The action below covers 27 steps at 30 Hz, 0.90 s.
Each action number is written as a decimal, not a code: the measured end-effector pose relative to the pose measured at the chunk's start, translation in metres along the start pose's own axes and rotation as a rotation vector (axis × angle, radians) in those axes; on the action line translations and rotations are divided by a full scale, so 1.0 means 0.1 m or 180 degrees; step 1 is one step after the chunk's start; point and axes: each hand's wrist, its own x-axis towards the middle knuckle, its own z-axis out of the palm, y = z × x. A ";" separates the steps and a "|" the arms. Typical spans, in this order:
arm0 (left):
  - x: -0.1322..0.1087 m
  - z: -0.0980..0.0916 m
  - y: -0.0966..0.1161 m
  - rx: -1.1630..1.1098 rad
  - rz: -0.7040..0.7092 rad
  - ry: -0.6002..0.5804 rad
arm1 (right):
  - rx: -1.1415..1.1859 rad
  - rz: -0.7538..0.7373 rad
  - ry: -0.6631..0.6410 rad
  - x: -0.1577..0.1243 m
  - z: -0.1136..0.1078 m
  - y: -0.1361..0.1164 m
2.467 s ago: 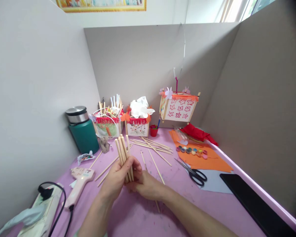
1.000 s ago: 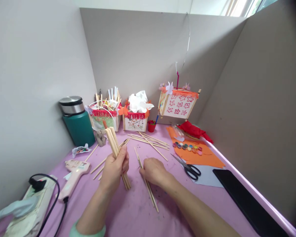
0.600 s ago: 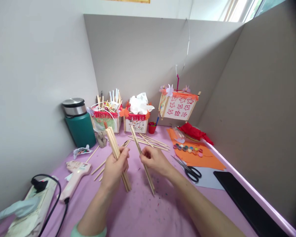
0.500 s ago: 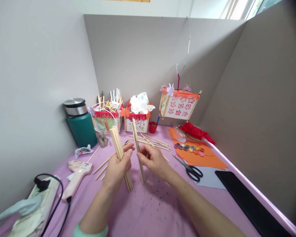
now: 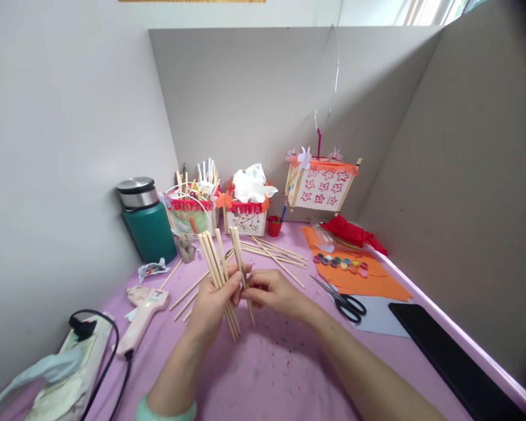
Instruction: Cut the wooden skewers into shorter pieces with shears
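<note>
My left hand [image 5: 216, 297] is closed round a bundle of thin wooden sticks [image 5: 211, 257], held tilted above the purple tabletop. One stick [image 5: 221, 248] in it stands a little apart from the others. Close beside it, my right hand [image 5: 269, 287] pinches a couple of wooden sticks [image 5: 236, 248] between thumb and fingers. The fingertips of both hands nearly meet, and whether they touch I cannot tell. Behind the hands, several loose sticks [image 5: 274, 254] lie across each other on the table. A few more sticks [image 5: 188, 289] lie to the left, partly hidden by my left hand.
At left are a pink glue gun [image 5: 146, 316], a power strip [image 5: 70, 374] and a green flask [image 5: 149, 228]. Decorated boxes [image 5: 245, 222] stand at the back. A paper lantern [image 5: 322, 187] hangs at right, above scissors [image 5: 346, 304], orange paper [image 5: 377, 283] and a paint set [image 5: 342, 263].
My right hand has brought its sticks closer to the left hand. One stick in the left bundle has separated from the others. The view has shifted slightly.
</note>
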 end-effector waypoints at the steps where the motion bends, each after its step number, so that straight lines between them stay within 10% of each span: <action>1: 0.00 0.00 0.00 -0.0038 -0.0009 -0.0020 | 0.0113 0.0061 -0.0083 0.00 0.00 0.00; 19: -0.04 0.07 0.04 -0.0172 -0.0283 -0.0143 | 0.1515 0.0113 0.0083 0.03 0.18 0.07; 27: -0.04 0.06 0.03 -0.0139 -0.0165 -0.0220 | 0.0619 -0.0254 0.0052 -0.01 0.22 0.15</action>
